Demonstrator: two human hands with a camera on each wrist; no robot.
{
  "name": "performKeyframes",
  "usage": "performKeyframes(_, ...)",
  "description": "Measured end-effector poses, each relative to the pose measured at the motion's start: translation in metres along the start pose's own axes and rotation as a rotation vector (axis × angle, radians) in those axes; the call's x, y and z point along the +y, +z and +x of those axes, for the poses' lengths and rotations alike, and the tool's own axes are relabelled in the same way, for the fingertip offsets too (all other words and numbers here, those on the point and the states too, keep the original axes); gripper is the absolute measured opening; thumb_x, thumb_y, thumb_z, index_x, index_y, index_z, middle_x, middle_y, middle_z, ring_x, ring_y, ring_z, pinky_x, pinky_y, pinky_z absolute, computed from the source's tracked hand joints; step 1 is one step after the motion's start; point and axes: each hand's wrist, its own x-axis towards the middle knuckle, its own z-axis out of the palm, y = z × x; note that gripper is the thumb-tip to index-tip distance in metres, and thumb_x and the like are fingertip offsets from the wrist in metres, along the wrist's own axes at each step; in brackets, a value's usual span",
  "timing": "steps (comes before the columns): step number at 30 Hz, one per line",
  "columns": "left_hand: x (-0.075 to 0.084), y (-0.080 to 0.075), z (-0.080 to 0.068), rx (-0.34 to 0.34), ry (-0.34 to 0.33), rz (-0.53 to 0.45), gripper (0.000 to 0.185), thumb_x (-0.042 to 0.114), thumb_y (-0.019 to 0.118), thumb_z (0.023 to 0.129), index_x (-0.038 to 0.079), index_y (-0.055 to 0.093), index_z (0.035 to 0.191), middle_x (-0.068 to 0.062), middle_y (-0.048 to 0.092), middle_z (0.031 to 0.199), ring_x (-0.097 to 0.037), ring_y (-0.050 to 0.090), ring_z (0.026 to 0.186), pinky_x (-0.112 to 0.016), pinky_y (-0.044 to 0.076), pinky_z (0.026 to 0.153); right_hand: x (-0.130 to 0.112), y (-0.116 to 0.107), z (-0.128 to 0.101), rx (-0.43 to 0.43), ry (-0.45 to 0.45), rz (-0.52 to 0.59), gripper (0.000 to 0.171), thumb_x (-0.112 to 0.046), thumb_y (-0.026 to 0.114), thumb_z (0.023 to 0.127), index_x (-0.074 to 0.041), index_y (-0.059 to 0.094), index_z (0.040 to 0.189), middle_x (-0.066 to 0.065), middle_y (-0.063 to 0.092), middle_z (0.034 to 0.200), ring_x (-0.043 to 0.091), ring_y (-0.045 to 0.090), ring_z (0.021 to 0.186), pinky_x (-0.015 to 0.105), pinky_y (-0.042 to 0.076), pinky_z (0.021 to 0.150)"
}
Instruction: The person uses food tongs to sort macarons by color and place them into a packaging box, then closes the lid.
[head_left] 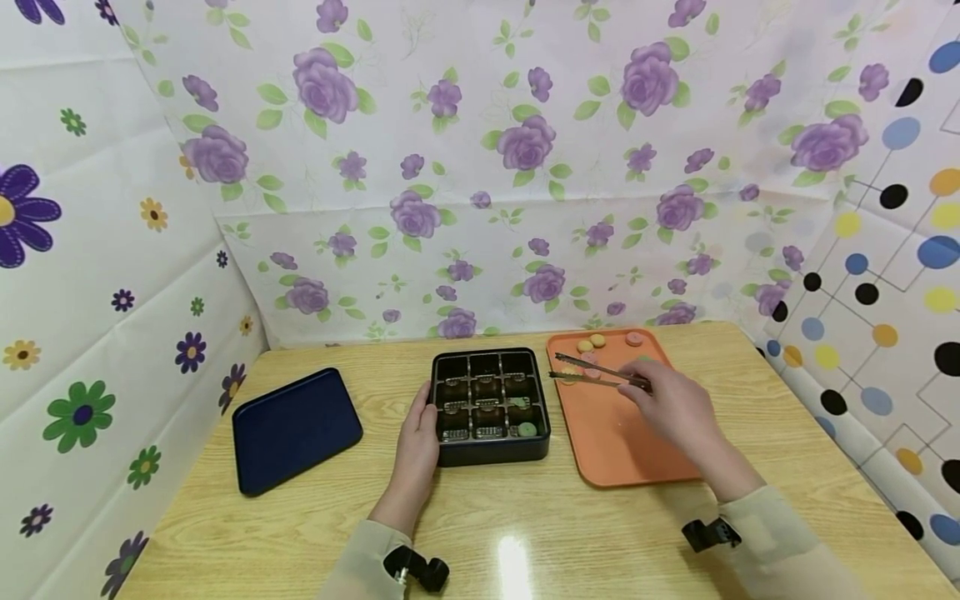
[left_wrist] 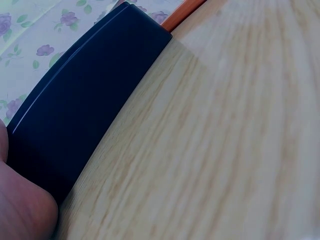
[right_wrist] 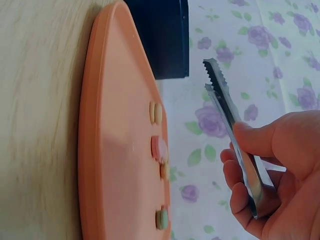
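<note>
Tongs (right_wrist: 229, 105) of shiny metal, with two slim arms and saw-toothed tips, are pinched between the thumb and fingers of the right hand (head_left: 678, 408), and the tips are parted. They are held above the far left part of a smooth orange tray (head_left: 611, 442) with rounded corners and a raised rim. Small round discs are carried near the tray's far edge: yellow discs (head_left: 585, 346) toward the far left corner, a pink disc (head_left: 633, 338) toward the far right. Beside the tray's left edge is set a dark, plain-walled box (head_left: 491, 450), divided into nine cells; a green disc (head_left: 527, 429) is contained in the near right cell. The box's left wall is touched by the left hand (head_left: 420, 446), its fingers laid fairly straight along it. A flat navy panel (head_left: 296, 429) is laid askew near the left edge of the wood-grained table (head_left: 480, 500). The tongs' long axis is aligned roughly crosswise over the tray, with the tips pointed leftward, toward the box.
</note>
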Motion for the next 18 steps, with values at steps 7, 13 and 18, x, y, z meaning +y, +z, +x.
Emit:
performKeyframes(7,0.001,-0.001,-0.001,0.0,-0.01,-0.008,0.057,0.028,0.031,0.123,0.021,0.022,0.179,-0.006,0.017,0.184,-0.033,0.011,0.169,-0.06,0.015,0.134,0.014,-0.008,-0.002,0.003,0.023,-0.014,0.03,-0.022,0.076,0.109,-0.007,0.077,0.134,0.011,0.077,0.11,0.028,0.073,0.089,0.045,0.055,0.065)
performKeyframes(13,0.001,-0.001,-0.001,-0.003,-0.016,-0.003,0.057,0.028,0.03,0.123,0.021,0.022,0.179,-0.005,0.016,0.184,-0.033,0.011,0.169,-0.06,0.016,0.134,0.027,-0.013,-0.006,0.001,0.075,-0.018,0.035,-0.024,0.073,0.11,-0.006,0.075,0.14,0.017,0.076,0.118,0.034,0.073,0.096,0.047,0.056,0.068)
performKeyframes(18,0.001,-0.001,-0.001,-0.003,-0.019,0.003,0.057,0.028,0.031,0.123,0.021,0.022,0.179,-0.005,0.015,0.184,-0.033,0.011,0.169,-0.06,0.016,0.134,0.037,-0.017,-0.008,0.002,0.093,-0.026,0.037,-0.024,0.072,0.111,-0.002,0.072,0.141,0.022,0.075,0.122,0.038,0.074,0.099,0.05,0.058,0.07)
